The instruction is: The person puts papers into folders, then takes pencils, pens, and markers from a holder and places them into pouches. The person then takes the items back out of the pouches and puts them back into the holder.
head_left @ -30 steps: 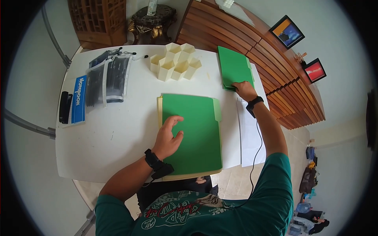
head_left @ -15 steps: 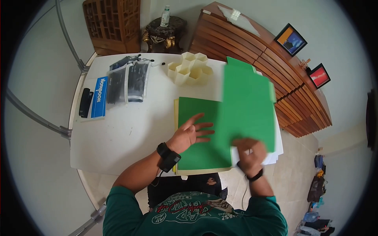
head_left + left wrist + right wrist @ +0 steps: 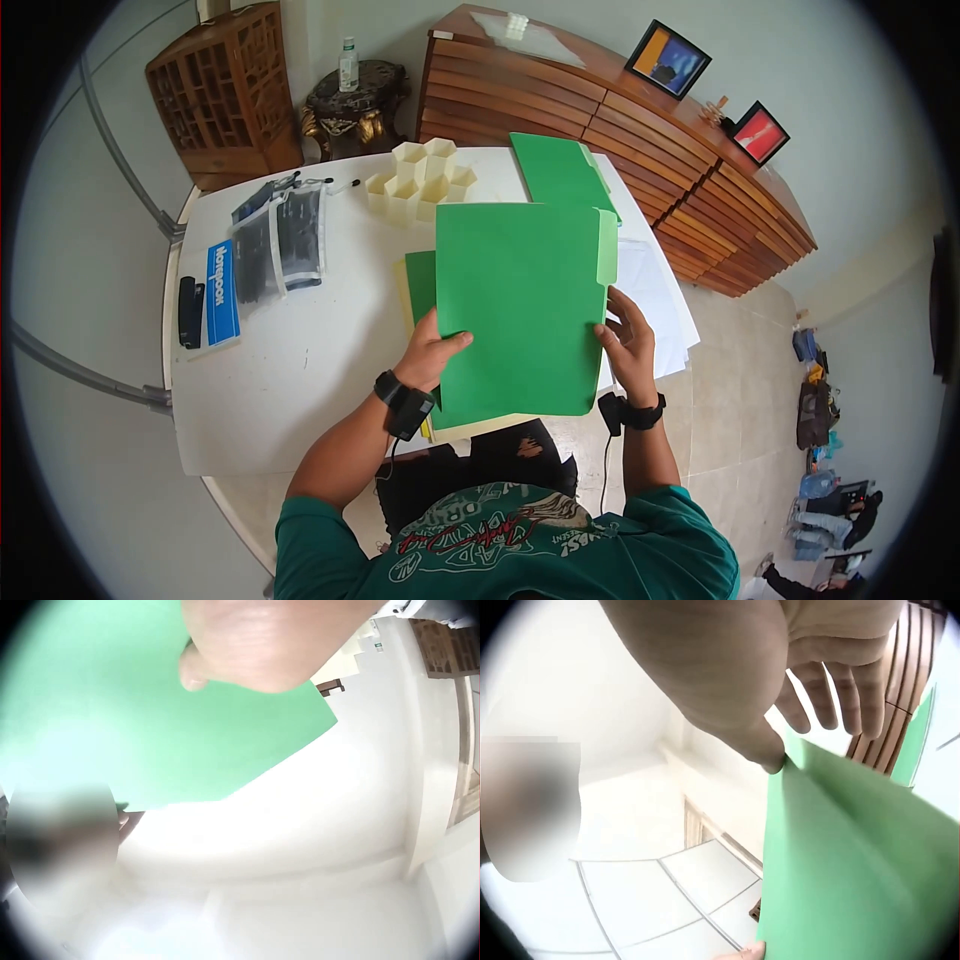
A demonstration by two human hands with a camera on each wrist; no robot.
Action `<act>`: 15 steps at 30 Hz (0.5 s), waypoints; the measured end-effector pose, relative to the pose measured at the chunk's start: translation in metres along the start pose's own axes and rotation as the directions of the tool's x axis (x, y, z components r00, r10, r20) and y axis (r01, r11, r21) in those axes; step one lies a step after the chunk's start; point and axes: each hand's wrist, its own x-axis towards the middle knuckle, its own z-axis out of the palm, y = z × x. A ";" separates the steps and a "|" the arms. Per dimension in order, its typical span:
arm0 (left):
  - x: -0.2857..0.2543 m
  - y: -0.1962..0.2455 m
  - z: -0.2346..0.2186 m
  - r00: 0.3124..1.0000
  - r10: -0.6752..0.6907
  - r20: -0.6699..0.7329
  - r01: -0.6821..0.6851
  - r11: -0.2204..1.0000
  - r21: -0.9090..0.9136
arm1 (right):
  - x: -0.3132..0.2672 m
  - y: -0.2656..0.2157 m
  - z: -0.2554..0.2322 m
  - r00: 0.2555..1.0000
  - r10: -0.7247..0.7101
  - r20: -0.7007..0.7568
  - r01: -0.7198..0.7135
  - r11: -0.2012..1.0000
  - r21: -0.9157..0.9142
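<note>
Between 2 hands (image 3: 425,358) (image 3: 632,350): green folder (image 3: 525,300), held at side edges.

Head view looked down from above the grip; wrist views, close beside it, both faced the flat green rectangular folder (image 3: 525,300).

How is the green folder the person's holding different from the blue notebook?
The green folder is plain green in front, but the blue notebook has white letters on its cover.
The folder has a paler tab along one edge; no tab shows on the notebook.
The folder is held up above the table, while the notebook lies on it.
Both are flat and longer than they are wide.
</note>
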 end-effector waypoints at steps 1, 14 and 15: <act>0.000 0.000 0.001 1.000 0.009 -0.006 -0.009 1.000 -0.013 | 0.003 0.000 0.000 0.999 0.048 0.019 -0.050 0.989 0.142; 0.000 0.001 0.000 1.000 0.004 -0.005 -0.004 1.000 -0.023 | 0.036 -0.028 -0.001 0.983 -0.042 0.176 -0.014 0.952 0.305; 0.000 0.001 -0.001 1.000 0.006 -0.009 -0.006 1.000 -0.025 | 0.036 -0.024 -0.002 0.983 -0.043 0.181 -0.014 0.952 0.305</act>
